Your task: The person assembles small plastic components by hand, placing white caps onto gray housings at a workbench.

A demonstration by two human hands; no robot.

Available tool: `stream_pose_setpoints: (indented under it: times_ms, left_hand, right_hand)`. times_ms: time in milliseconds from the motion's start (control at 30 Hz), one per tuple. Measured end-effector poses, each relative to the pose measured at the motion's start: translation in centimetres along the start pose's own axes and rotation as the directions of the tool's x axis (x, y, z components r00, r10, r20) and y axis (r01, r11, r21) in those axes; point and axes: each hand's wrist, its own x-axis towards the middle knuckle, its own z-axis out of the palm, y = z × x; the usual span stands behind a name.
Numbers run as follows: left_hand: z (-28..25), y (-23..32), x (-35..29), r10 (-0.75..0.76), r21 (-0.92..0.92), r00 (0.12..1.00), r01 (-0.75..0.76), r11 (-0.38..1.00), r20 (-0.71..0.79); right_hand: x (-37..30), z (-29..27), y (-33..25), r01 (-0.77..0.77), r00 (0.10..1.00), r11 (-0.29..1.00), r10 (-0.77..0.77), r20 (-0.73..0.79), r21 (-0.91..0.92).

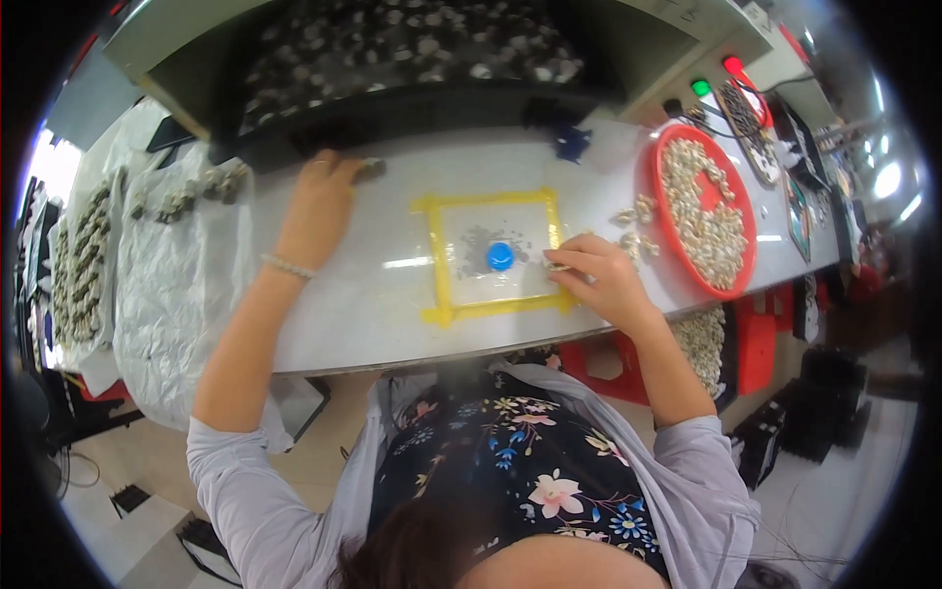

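At the far left of the worktop, my left hand (pixel 319 203) has its fingers closed on a small grey-brown shell-like piece (pixel 371 168) in front of the dark box. My right hand (pixel 601 277) pinches a small pale shell-like piece (pixel 555 265) at the right side of a yellow tape square (pixel 439 257). Inside this square, a round blue cap (pixel 500 257) sits over grey smudges on the white surface. Loose cream pieces (pixel 643 212) lie between my right hand and a red oval basin (pixel 749 257), which holds many more of them.
A large box (pixel 392 113) with dark, glinting contents borders the back. Crinkled plastic sheeting (pixel 182 285) at left bears rows of similar pieces. Dark blue scraps (pixel 573 144) lie behind the square. Green (pixel 700 88) and red (pixel 732 65) round buttons stand far right, near cables.
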Motion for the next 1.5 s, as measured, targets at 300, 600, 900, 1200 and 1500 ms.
stream_pose_setpoints:
  times_ms: [300, 600, 900, 1200, 1500]
  left_hand:
    - [-2.8, 4.3, -3.4, -0.402, -0.765, 0.853, 0.493, 0.413, 0.333]
    - [-0.7, 11.3, -8.7, -0.313, -0.759, 0.747, 0.372, -0.534, 0.587]
    - [1.9, 13.1, -8.7, -0.324, -0.828, 0.823, 0.278, -0.486, 0.467]
    - [3.3, 14.4, -7.9, -0.357, -0.903, 0.856, 0.247, -0.352, 0.374]
    - [4.3, 14.4, -8.2, -0.404, -0.909, 0.841, 0.218, -0.356, 0.36]
  right_hand:
    - [1.8, -0.5, -1.4, -0.013, 0.999, 1.0, 0.014, 0.044, -0.026]
    - [4.5, 1.3, -2.2, 0.182, 0.982, 0.982, -0.179, 0.068, -0.053]
    - [5.1, 1.3, -2.8, 0.188, 0.976, 0.978, -0.176, 0.132, -0.088]
    - [3.8, 0.4, -4.0, -0.123, 0.992, 0.929, 0.116, 0.043, 0.348]
    - [3.6, 0.1, -5.3, -0.151, 0.987, 0.887, 0.113, 0.111, 0.437]
